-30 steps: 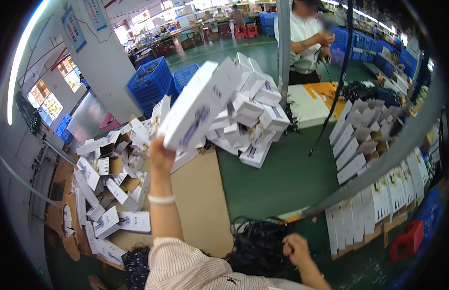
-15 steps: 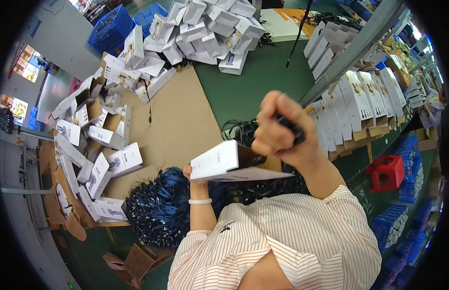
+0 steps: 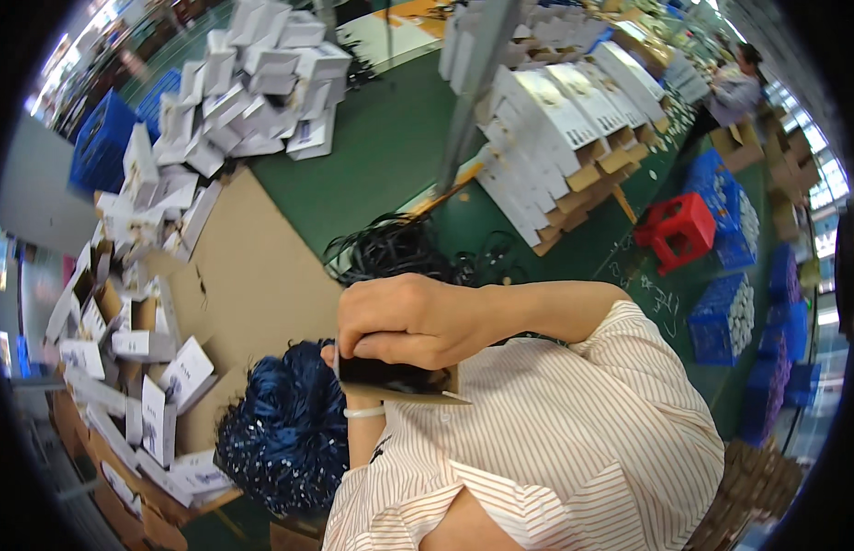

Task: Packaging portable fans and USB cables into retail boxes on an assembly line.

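A small white carton [image 3: 422, 398] is held in front of my chest, its mouth and dark inside showing. My left hand [image 3: 329, 355] grips it from the far left side; only a fingertip shows, the rest being behind the carton. Over the mouth is my right hand [image 3: 410, 320], fingers curled down at the carton's edge; what they hold is hidden. Beyond my right hand lies a heap of black cables [image 3: 383, 253]. Next to my left wrist is a bundle of shiny dark blue strands with pale flecks [image 3: 294, 418].
Open white cartons [image 3: 160, 418] lie along the table's left side. A pile of white boxes [image 3: 261, 87] stands at the back. Rows of boxes [image 3: 565, 124] stand beyond a metal post [image 3: 477, 92]. A red stool [image 3: 677, 230] and blue crates [image 3: 723, 317] are at right, with another person [image 3: 735, 90] farther off.
My right hand, raised with a dark item in it, has come down leftward to the carton's mouth. The carton has tilted, and the whole view has turned to the right.
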`<state>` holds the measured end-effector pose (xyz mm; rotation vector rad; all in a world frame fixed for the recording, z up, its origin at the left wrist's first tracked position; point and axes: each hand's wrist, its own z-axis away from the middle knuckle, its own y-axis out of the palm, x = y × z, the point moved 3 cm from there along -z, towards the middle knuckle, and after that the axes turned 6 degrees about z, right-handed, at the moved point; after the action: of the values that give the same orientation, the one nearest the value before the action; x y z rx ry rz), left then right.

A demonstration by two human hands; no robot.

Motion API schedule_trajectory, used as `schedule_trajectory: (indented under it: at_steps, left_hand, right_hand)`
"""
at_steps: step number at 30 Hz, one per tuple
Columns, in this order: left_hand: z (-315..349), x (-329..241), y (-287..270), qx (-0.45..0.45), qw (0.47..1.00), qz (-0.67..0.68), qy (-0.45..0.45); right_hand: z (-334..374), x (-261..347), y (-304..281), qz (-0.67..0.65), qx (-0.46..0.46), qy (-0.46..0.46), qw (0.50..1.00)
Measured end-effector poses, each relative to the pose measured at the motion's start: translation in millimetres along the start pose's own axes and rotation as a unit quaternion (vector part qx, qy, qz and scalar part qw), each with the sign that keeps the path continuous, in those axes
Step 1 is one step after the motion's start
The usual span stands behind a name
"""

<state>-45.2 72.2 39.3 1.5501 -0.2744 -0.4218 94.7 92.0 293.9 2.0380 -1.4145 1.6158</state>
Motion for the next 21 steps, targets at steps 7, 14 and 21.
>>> schedule_trajectory:
  at_steps: [7, 14, 21]
  left_hand:
    - [0.8, 9.0, 4.8, -0.008, 0.999, 0.052, 0.012]
    - [13.4, -8.3, -9.7, 0.006, 1.000, 0.011, -0.009]
    - [-1.6, -20.5, 23.6, 0.058, 0.997, -0.050, 0.005]
  right_hand:
    - [36.6, -4.3, -46.7, 0.043, -0.057, 0.119, 0.990]
    - [64.2, -9.5, -35.6, -0.062, -0.044, 0.242, 0.967]
    - [74.2, 29.4, -42.0, 0.224, 0.022, 0.072, 0.972]
